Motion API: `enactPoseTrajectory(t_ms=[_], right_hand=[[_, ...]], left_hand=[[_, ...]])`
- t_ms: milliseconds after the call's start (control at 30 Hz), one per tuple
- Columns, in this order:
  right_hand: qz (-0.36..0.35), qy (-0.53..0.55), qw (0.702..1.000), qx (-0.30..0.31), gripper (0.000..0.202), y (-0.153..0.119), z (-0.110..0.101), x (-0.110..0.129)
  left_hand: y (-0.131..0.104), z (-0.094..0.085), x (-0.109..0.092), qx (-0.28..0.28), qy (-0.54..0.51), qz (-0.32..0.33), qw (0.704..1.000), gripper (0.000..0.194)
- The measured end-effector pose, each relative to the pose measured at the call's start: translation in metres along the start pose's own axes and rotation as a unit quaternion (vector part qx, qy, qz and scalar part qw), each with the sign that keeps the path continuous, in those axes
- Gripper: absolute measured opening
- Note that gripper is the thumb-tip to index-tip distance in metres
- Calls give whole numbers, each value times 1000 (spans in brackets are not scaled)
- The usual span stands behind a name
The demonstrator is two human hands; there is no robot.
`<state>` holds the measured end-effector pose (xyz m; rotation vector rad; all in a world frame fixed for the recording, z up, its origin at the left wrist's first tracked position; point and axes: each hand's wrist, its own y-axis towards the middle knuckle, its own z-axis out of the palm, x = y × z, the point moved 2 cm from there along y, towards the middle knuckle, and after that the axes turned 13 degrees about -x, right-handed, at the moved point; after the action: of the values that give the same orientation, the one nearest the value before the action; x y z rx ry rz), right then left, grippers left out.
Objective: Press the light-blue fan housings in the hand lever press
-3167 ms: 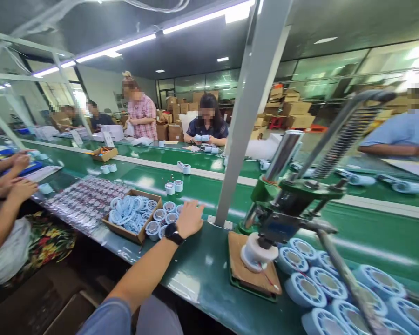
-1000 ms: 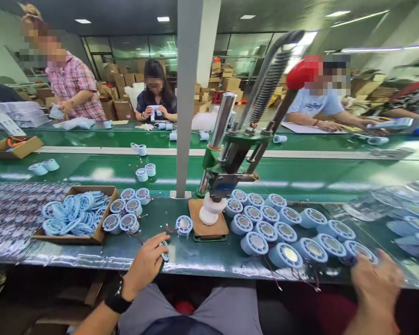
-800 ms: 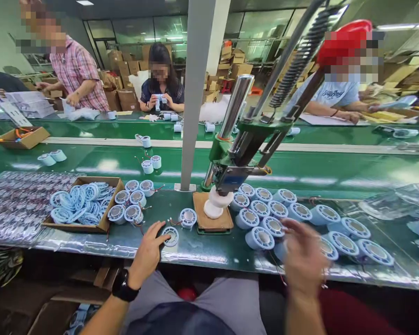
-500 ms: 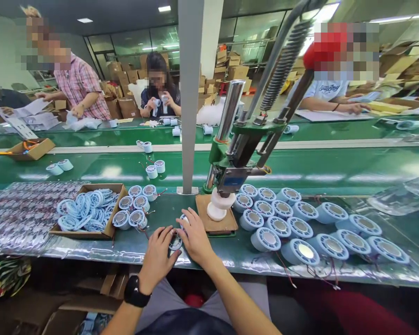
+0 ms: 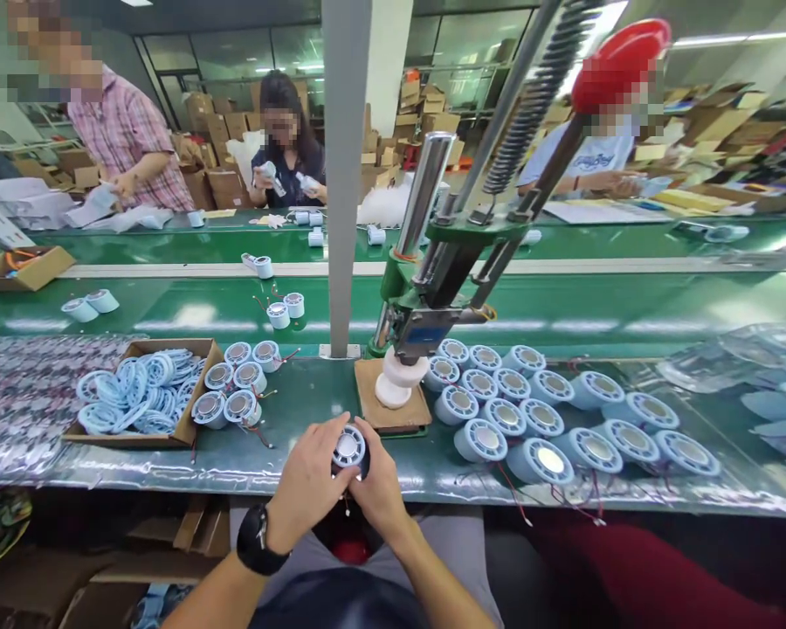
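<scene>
A round light-blue housing [image 5: 348, 446], with a slotted ring around a silver disc, is held between both my hands at the bench's near edge. My left hand [image 5: 315, 463] wraps its left side, thumb across the front. From the right, my right hand [image 5: 378, 473] closes around the same housing. A short wire with a small plug hangs below it. Just beyond my hands stands a lever press [image 5: 425, 328], its white round pad [image 5: 393, 390] above a brown board [image 5: 367, 411]. To the left, a cardboard box [image 5: 189, 428] holds loose light-blue slotted rings.
Several similar housings [image 5: 511, 384] with trailing wires crowd the bench right of the press. A smaller group [image 5: 237, 380] stands beside the ring box. A grey post [image 5: 341, 175] rises behind. Across the green conveyor [image 5: 550, 306], people handle parts and papers.
My hands, previously lower over separate parts on the bench, now close together around one housing with its ring on top. The view has shifted slightly to the right.
</scene>
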<state>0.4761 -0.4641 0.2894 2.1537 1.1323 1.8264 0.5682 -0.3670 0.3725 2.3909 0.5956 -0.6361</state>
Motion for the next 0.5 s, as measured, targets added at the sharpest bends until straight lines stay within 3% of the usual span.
enactPoseTrajectory(t_ms=[300, 500], right_hand=[[3, 13, 1000, -27, 75, -3, 4, 2], [-57, -53, 997, 21, 54, 0, 2, 9]], left_hand=[[-9, 17, 5, -70, -50, -98, 991, 62], [-21, 33, 8, -91, -101, -132, 982, 61]])
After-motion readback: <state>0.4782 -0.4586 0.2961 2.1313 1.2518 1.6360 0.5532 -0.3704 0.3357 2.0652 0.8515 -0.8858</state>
